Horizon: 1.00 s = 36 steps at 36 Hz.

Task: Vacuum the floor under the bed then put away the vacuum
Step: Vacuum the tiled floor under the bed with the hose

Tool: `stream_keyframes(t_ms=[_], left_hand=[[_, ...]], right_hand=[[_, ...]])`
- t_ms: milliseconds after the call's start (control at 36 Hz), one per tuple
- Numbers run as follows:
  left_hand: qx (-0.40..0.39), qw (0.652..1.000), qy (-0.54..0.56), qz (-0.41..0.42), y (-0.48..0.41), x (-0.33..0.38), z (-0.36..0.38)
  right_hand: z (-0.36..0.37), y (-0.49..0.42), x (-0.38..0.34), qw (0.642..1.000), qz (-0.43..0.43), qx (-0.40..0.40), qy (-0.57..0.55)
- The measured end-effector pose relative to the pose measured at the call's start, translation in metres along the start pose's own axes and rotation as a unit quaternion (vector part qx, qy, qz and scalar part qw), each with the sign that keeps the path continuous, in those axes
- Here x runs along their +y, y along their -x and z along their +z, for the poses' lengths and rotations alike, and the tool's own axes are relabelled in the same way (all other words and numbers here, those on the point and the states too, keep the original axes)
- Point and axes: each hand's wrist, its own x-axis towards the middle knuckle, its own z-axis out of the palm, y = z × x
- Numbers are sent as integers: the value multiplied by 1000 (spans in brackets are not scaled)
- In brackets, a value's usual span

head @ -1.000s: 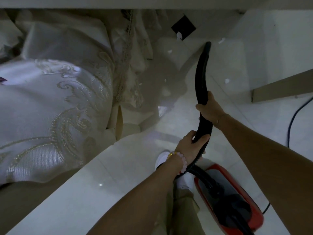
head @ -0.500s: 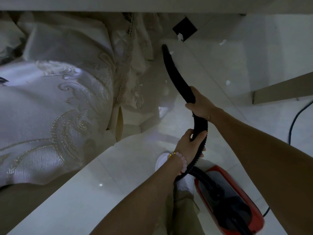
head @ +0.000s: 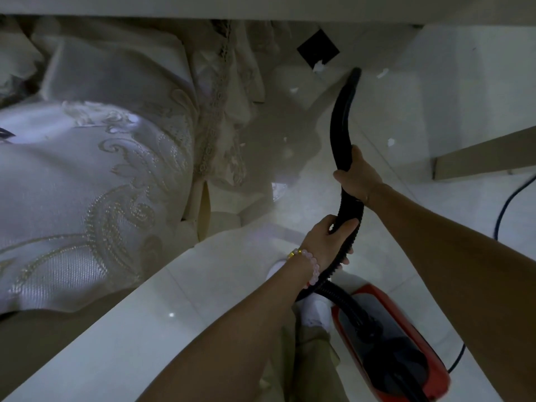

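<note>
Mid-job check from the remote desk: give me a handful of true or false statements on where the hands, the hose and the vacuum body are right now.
1. Both hands grip the black hose. True: the right hand holds it farther along, the left hand nearer the body.
2. The hose tip is tucked under the bedspread. False: it points at open floor near the black square, clear of the bedspread.
3. The red vacuum body sits on the floor by the person's feet. True.
4. The left wrist is bare. False: it wears a bead bracelet.
5. The floor is free of debris. False: small white scraps lie on the tiles.
</note>
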Motion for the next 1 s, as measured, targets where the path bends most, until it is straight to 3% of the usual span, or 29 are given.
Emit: stream_keyframes(t_ms=[750, 1000], left_hand=[[12, 1000, 24, 4, 3, -4, 7], [13, 1000, -6, 4, 18, -15, 4]], right_hand=[[0, 2, -4, 996, -68, -62, -2], [8, 21, 2, 997, -50, -60, -29]])
